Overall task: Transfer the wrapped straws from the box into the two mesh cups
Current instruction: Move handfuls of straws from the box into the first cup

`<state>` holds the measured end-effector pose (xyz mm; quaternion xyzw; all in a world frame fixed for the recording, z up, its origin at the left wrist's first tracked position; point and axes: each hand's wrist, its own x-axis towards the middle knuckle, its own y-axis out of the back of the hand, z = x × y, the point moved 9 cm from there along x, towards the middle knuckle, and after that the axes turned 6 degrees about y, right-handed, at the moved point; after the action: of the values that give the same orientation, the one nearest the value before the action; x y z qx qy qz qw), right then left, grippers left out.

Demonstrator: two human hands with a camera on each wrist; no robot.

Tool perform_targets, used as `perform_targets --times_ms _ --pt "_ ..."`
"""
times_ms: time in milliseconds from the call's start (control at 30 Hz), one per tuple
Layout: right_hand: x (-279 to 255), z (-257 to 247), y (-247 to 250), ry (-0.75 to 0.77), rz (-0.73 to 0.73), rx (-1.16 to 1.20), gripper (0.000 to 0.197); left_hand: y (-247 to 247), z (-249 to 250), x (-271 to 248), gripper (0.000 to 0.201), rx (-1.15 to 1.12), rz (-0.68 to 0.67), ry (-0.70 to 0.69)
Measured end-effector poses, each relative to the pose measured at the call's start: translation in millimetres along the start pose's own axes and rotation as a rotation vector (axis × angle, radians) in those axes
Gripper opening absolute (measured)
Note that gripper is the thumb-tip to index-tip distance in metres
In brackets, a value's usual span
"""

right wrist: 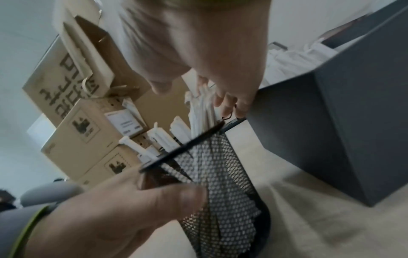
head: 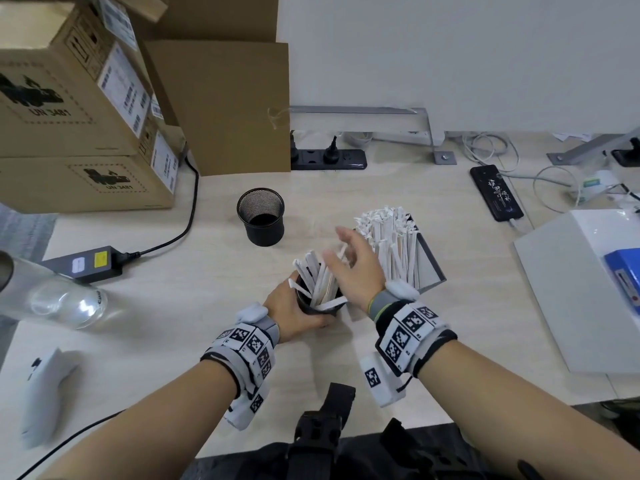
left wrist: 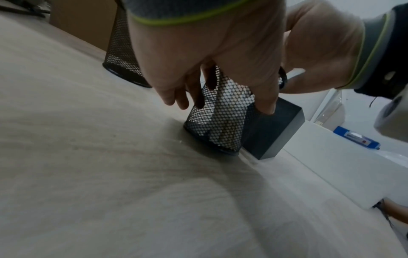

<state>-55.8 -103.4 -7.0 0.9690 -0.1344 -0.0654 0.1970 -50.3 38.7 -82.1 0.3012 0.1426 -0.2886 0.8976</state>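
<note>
Stacked brown cardboard cartons with white labels (head: pixel 79 109) seen at 10 o'clock on pale wood-grain desk (head: pixel 166 341). Black rectangular power adapter with yellow sticker (head: pixel 86 265) lying at 9 o'clock. Clear plastic bottle (head: pixel 59 296) on its side just below it. Black power strip (head: pixel 329 159) placed at 12 o'clock. Black flat rectangular device (head: pixel 496 192) at 2 o'clock. Blue rectangular box (head: pixel 623 271) resting on white flat-topped unit (head: pixel 561 292) at 3 o'clock.

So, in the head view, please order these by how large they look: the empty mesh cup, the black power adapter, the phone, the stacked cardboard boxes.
1. Stacked cardboard boxes, by far the largest.
2. Black power adapter and empty mesh cup: they look alike in size, so I leave them unranked.
3. Phone, somewhat smaller, though it lies farther from the camera.
</note>
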Motion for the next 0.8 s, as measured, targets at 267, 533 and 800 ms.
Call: perform_targets --times_ms 267,533,800 --pt "-8 10 9 -0.127 -0.022 0.029 0.061 7 17 0 0.072 -0.029 0.009 0.064" --pt "-10 2 4 -0.120 -0.066 -0.082 0.068 7 38 -10 0.069 0.160 0.049 -0.115" --pt "-3 -14 -3 0.079 0.014 -0.114 0.046 2 32 -13 0.083 0.035 0.040 -0.168"
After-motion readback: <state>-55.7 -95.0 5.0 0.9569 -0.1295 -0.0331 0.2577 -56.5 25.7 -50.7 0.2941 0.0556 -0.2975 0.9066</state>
